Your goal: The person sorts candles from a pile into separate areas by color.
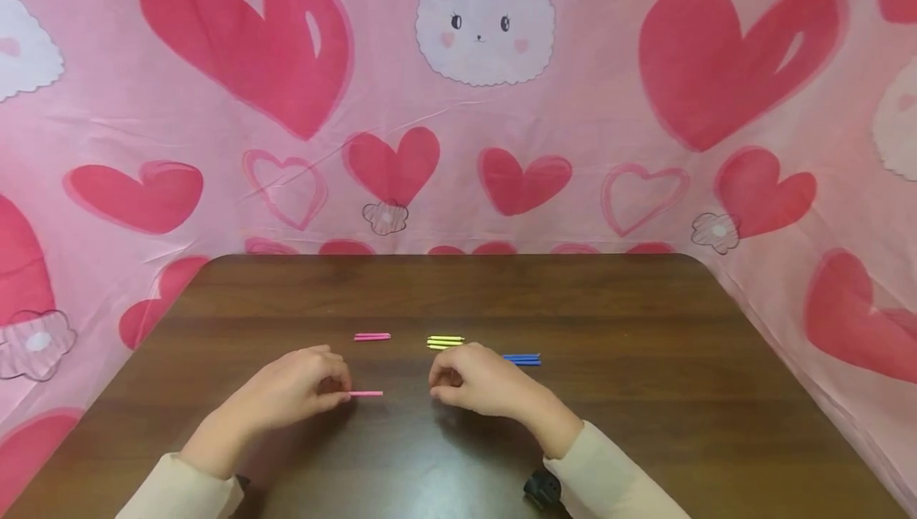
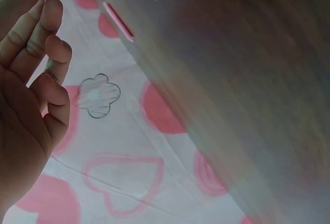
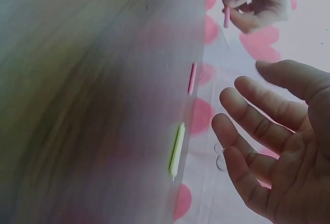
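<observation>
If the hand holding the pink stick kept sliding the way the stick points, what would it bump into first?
Probably the right hand. The left hand pinches the pink stick with its tip aimed across the table at that hand's curled fingers. Bare wood lies between them, though depth is hard to judge.

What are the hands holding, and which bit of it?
The left hand pinches a pink stick by its left end, between the fingertips. The right hand holds nothing; its fingers are loosely curled.
</observation>
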`<action>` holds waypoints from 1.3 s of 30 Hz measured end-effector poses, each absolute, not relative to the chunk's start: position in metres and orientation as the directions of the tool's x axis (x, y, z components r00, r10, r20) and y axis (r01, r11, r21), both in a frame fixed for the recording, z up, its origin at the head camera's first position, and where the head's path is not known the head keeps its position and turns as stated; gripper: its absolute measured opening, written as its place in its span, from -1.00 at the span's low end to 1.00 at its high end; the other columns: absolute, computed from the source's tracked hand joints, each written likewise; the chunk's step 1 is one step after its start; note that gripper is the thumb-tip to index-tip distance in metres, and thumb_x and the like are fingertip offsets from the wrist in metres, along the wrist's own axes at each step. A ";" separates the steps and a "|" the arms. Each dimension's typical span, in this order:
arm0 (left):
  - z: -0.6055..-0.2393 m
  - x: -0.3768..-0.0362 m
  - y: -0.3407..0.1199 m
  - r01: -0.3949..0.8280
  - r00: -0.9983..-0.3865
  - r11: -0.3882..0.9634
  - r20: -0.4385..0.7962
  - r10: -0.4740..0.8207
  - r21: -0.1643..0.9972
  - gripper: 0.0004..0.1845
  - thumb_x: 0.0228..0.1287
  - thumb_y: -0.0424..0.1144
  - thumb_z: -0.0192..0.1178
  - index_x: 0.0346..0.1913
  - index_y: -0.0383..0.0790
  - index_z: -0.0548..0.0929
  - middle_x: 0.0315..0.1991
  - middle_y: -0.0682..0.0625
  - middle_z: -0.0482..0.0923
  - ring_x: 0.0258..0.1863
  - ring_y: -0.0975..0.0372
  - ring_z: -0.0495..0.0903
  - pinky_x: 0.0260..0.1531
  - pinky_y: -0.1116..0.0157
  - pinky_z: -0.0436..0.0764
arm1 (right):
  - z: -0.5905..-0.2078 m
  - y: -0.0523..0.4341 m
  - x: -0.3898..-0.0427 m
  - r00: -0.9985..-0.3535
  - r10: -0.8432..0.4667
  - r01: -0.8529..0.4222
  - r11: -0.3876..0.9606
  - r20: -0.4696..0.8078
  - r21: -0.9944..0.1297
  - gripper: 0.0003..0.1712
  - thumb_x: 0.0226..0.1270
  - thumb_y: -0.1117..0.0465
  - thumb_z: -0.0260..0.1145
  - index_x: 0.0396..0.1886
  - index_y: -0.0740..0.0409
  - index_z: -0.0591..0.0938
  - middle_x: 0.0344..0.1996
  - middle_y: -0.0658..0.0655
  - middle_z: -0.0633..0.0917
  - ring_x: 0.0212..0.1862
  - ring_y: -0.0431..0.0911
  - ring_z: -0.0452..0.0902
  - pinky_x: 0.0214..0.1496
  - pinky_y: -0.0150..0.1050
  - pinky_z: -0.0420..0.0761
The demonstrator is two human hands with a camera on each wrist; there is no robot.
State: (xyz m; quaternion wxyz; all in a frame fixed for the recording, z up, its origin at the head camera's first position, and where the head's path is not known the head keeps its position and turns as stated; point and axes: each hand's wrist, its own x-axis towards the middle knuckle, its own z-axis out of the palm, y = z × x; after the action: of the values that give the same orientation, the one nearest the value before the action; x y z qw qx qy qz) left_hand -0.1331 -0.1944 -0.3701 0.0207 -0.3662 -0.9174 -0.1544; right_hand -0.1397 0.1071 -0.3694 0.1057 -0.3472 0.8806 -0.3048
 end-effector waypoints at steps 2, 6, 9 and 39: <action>-0.370 -0.135 -0.195 0.676 -0.734 0.690 0.155 0.661 0.257 -0.80 0.04 -0.27 0.47 -0.45 0.12 0.66 -0.49 0.40 0.46 -0.42 0.45 0.39 -0.40 0.45 0.46 | -0.369 0.113 -0.140 -0.741 -0.670 -0.537 0.569 0.027 -0.623 -0.93 0.33 0.16 0.37 -0.27 0.03 0.70 -0.47 -0.18 0.65 -0.43 -0.39 0.46 -0.28 -0.45 0.51; -0.370 -0.142 -0.194 0.686 -0.725 0.683 0.156 0.671 0.251 -0.82 0.06 -0.24 0.47 -0.45 0.11 0.66 -0.46 0.35 0.49 -0.41 0.45 0.40 -0.39 0.41 0.48 | -0.368 0.126 -0.139 -0.762 -0.646 -0.509 0.573 0.028 -0.642 -0.93 0.35 0.15 0.36 -0.24 0.02 0.70 -0.46 -0.18 0.65 -0.43 -0.37 0.47 -0.30 -0.43 0.53; -0.370 -0.148 -0.195 0.684 -0.725 0.677 0.152 0.672 0.273 -0.83 0.07 -0.26 0.47 -0.44 0.08 0.67 -0.46 0.33 0.52 -0.41 0.45 0.41 -0.38 0.40 0.50 | -0.368 0.135 -0.137 -0.774 -0.632 -0.503 0.577 0.037 -0.643 -0.94 0.35 0.15 0.35 -0.24 0.00 0.70 -0.46 -0.18 0.66 -0.43 -0.35 0.49 -0.32 -0.41 0.53; -0.384 -0.204 -0.196 0.641 -0.766 0.719 0.175 0.618 0.268 -0.90 0.14 -0.27 0.42 -0.43 -0.04 0.69 -0.50 0.24 0.56 -0.47 0.32 0.48 -0.39 0.35 0.51 | -0.364 0.255 -0.113 -0.853 -0.477 -0.505 0.655 0.210 -0.562 -0.91 0.37 0.17 0.33 -0.19 0.02 0.68 -0.25 -0.09 0.74 -0.18 -0.38 0.55 -0.14 -0.25 0.60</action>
State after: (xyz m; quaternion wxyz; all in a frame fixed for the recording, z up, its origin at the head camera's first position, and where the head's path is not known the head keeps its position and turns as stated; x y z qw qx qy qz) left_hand -0.2039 -0.1965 -0.3842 0.0364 -0.3399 -0.9264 -0.1578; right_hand -0.1134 0.2546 -0.3640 -0.0219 -0.2701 0.9094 -0.3156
